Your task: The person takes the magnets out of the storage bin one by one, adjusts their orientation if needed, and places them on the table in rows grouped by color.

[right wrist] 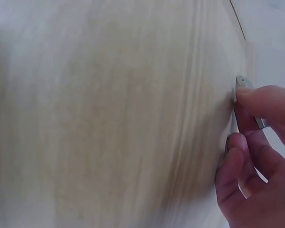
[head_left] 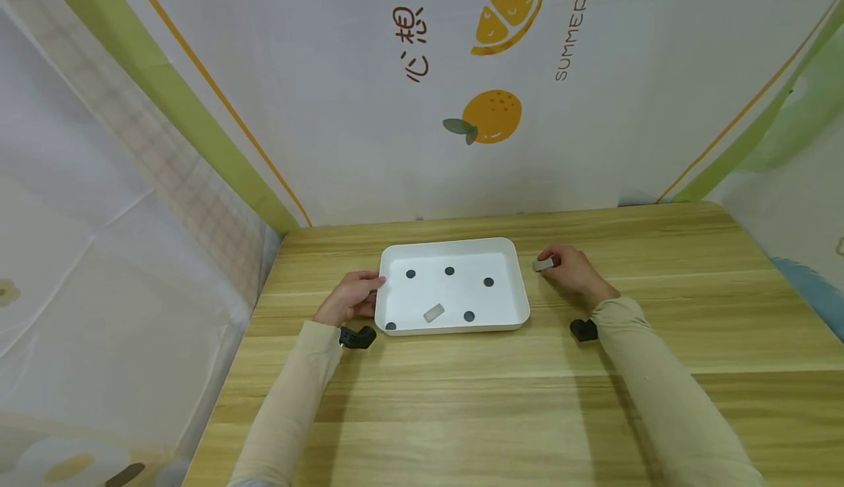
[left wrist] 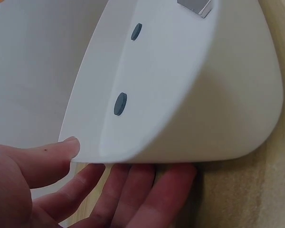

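Note:
A shallow white tray (head_left: 409, 297) sits on the wooden table, its left end gripped by my left hand (head_left: 350, 297). In the left wrist view, the thumb (left wrist: 72, 146) lies over the rim and the other fingers are on the outside of the wall. Several dark round discs (head_left: 450, 271) lie spread over the tray floor. Among them rests a small silvery rectangular block (head_left: 434, 313). To the right of the tray, my right hand (head_left: 572, 267) pinches a similar small grey block (head_left: 542, 264), close over the tabletop. Part of that block (right wrist: 243, 82) is hidden by the thumb and fingers.
The wooden table (head_left: 461, 406) extends in front of the tray and to both sides. A white cloth (head_left: 356, 128) with printed oranges and lettering hangs behind the far edge. More pale cloth (head_left: 99, 253) hangs along the left. Each wrist wears a small black camera (head_left: 358, 337).

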`<state>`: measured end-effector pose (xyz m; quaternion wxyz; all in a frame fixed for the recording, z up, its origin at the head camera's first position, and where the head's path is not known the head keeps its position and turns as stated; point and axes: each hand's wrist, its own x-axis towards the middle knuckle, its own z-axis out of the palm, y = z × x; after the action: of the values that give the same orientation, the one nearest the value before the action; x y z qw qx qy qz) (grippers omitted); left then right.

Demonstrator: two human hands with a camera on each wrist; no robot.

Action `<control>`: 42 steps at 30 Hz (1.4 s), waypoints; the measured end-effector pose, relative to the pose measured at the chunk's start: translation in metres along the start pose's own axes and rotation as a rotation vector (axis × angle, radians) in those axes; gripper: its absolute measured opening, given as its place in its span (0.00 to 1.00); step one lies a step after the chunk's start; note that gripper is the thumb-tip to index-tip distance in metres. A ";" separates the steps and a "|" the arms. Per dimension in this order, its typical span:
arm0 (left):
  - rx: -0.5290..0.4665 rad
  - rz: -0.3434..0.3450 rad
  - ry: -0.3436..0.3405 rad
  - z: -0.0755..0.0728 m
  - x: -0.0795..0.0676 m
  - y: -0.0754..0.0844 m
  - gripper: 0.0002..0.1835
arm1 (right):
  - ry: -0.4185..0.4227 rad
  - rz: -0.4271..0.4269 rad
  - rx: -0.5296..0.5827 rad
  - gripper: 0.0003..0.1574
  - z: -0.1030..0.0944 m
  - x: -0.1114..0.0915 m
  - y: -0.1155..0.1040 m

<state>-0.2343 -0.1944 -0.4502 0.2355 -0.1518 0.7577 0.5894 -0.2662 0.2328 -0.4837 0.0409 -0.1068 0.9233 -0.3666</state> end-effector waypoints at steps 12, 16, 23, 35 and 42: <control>-0.003 -0.008 0.001 0.000 0.000 0.001 0.26 | 0.022 0.003 -0.020 0.15 0.006 0.002 0.001; -0.012 -0.011 -0.004 -0.001 0.001 0.001 0.26 | 0.032 0.006 -0.025 0.16 0.006 0.002 0.001; -0.013 -0.006 -0.006 -0.001 0.000 0.001 0.25 | 0.032 0.011 -0.011 0.16 0.006 0.001 0.000; -0.003 0.006 0.002 -0.001 -0.001 0.000 0.25 | 0.071 0.011 0.012 0.15 0.011 0.002 0.000; -0.002 -0.010 0.017 0.000 0.000 0.000 0.25 | 0.070 0.023 0.015 0.16 0.012 0.002 -0.002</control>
<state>-0.2341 -0.1940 -0.4502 0.2319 -0.1605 0.7583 0.5877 -0.2656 0.2231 -0.4912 0.0134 -0.0830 0.9225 -0.3766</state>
